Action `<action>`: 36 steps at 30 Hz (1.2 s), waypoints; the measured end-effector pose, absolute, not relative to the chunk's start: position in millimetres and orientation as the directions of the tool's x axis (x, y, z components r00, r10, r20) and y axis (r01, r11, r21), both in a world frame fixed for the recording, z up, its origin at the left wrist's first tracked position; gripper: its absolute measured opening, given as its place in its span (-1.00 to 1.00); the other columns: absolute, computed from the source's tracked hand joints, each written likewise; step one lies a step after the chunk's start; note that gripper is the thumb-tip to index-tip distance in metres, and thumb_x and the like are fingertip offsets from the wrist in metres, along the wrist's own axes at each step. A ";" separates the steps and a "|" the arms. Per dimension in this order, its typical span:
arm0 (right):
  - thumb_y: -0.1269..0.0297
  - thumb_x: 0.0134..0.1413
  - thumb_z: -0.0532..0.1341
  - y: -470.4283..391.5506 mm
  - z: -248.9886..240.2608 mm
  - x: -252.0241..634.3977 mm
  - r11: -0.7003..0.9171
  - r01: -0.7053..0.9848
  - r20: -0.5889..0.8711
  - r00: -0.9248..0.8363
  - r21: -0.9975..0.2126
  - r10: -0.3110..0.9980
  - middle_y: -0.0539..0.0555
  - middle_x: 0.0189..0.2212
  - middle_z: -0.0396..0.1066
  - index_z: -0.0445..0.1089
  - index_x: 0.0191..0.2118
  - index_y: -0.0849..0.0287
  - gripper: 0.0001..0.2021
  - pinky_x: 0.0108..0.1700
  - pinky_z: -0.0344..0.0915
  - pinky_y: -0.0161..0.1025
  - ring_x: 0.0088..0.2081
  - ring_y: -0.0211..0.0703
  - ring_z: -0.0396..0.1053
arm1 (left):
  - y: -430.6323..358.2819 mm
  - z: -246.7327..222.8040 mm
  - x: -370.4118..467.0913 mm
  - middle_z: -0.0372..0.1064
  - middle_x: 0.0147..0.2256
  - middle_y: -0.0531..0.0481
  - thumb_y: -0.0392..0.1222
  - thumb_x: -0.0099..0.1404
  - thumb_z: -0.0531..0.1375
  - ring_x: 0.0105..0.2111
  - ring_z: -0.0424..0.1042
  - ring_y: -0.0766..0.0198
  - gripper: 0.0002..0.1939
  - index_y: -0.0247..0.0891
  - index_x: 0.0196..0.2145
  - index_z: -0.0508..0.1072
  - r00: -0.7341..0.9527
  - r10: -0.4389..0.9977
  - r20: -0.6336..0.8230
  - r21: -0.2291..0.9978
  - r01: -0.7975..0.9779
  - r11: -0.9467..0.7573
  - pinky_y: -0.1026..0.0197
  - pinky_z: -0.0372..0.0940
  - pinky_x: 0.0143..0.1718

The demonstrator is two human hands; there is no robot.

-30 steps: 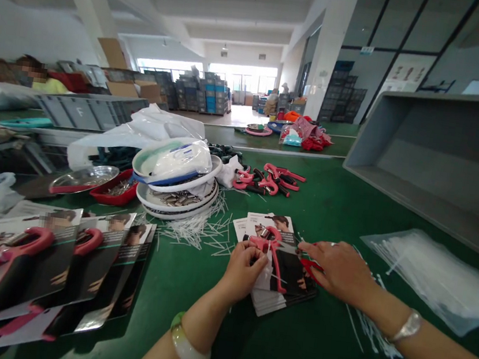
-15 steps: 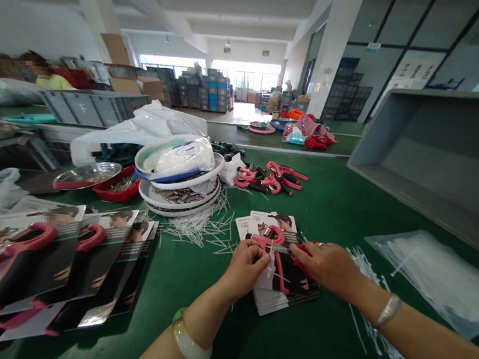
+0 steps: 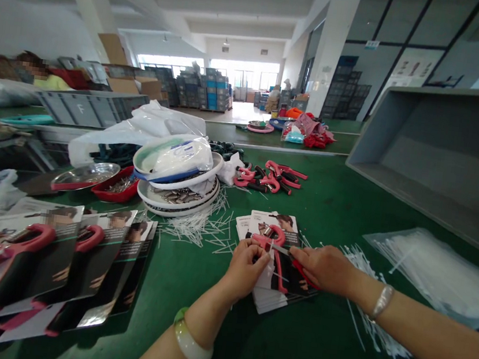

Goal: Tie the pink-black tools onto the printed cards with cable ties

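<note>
A pink and black plier-like tool [image 3: 281, 272] lies on a small stack of printed cards [image 3: 266, 304] in front of me. My left hand [image 3: 247, 266] is closed in a pinch at the tool's left side; what its fingertips hold is too small to name. My right hand [image 3: 328, 268] is wrapped round the red handle of scissors [image 3: 303, 272]. The metal blades point left and reach the tool just below its pink loop. A white tie end shows beside the blades.
Carded pink tools [image 3: 16, 251] lie at left. Stacked white trays [image 3: 176, 195], a red dish [image 3: 119, 185] and loose pink tools [image 3: 270, 177] stand behind. At right are white ties [image 3: 373, 330], a bag of ties [image 3: 441, 280] and a grey crate [image 3: 437, 163]. A person [image 3: 51, 78] is far left.
The right hand and the scissors have shifted slightly, with more of the red handle showing. The left hand has stayed nearly still in its pinch.
</note>
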State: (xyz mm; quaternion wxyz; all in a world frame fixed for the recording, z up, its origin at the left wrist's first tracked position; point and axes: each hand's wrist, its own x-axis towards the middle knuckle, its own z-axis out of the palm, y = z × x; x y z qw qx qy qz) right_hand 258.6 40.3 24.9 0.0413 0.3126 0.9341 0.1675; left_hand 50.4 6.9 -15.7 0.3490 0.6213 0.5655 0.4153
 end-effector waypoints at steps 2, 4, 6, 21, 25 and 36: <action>0.40 0.08 0.05 37.9 32.2 259.8 0.753 0.609 -0.015 -0.775 0.251 0.632 0.15 -0.38 0.51 0.33 -0.05 0.23 -0.69 -0.54 -0.01 -0.32 -0.52 -0.18 0.40 | 9.9 -14.8 44.7 0.33 -0.27 -0.04 -0.19 0.24 0.11 -0.19 0.33 0.26 -0.77 -0.27 -0.56 0.35 -0.030 0.994 0.103 0.914 0.397 -0.083 0.26 0.23 -0.13; 0.29 0.11 0.06 37.2 46.0 259.8 0.731 0.667 -0.065 -0.731 0.143 0.679 0.13 -0.34 0.51 0.33 -0.06 0.18 -0.71 -0.49 0.06 -0.32 -0.44 -0.14 0.42 | 15.0 -13.2 31.9 0.35 -0.34 -0.01 -0.16 0.27 0.06 -0.33 0.35 0.30 -0.76 -0.27 -0.50 0.36 -0.132 0.988 0.074 0.913 0.408 -0.014 0.27 0.25 -0.27; 0.08 0.09 0.11 38.3 64.8 257.1 0.709 0.705 -0.171 -0.696 0.024 0.697 0.08 -0.35 0.50 0.36 -0.09 0.09 -0.69 -0.47 0.09 -0.32 -0.40 -0.12 0.42 | 19.7 -11.0 15.1 0.34 -0.35 0.01 -0.16 0.25 0.08 -0.44 0.32 0.32 -0.86 -0.26 -0.36 0.37 -0.279 0.957 0.082 0.890 0.452 0.055 0.26 0.23 -0.35; -0.12 -0.25 0.30 74.8 108.3 204.1 0.731 0.650 -0.495 -0.714 -0.207 0.495 -0.04 -0.50 0.37 0.52 -0.27 0.04 -0.58 -0.49 0.07 -0.34 -0.51 -0.27 0.24 | 2.5 0.8 12.9 0.47 -0.44 0.06 0.09 0.06 0.22 -0.46 0.37 0.27 -0.73 -0.17 -0.45 0.49 0.030 0.999 -0.036 0.745 0.667 0.007 0.31 0.08 -0.52; -0.12 -0.29 0.33 89.3 112.4 192.7 0.698 0.661 -0.603 -0.685 -0.276 0.409 -0.03 -0.48 0.39 0.52 -0.24 0.08 -0.52 -0.46 0.12 -0.33 -0.48 -0.26 0.25 | 6.1 -3.9 10.0 0.44 -0.50 0.07 0.10 0.05 0.22 -0.50 0.35 0.30 -0.72 -0.18 -0.46 0.49 0.051 0.998 -0.033 0.776 0.631 -0.007 0.32 0.08 -0.53; -0.08 -0.47 0.40 108.1 108.5 173.4 0.667 0.666 -0.660 -0.671 -0.335 0.338 -0.08 -0.51 0.36 0.53 -0.31 0.15 -0.48 -0.49 0.13 -0.37 -0.50 -0.31 0.22 | 14.1 -12.6 5.5 0.45 -0.51 0.06 0.10 0.08 0.19 -0.52 0.33 0.31 -0.69 -0.19 -0.42 0.53 0.074 0.997 0.006 0.816 0.576 -0.048 0.32 0.11 -0.53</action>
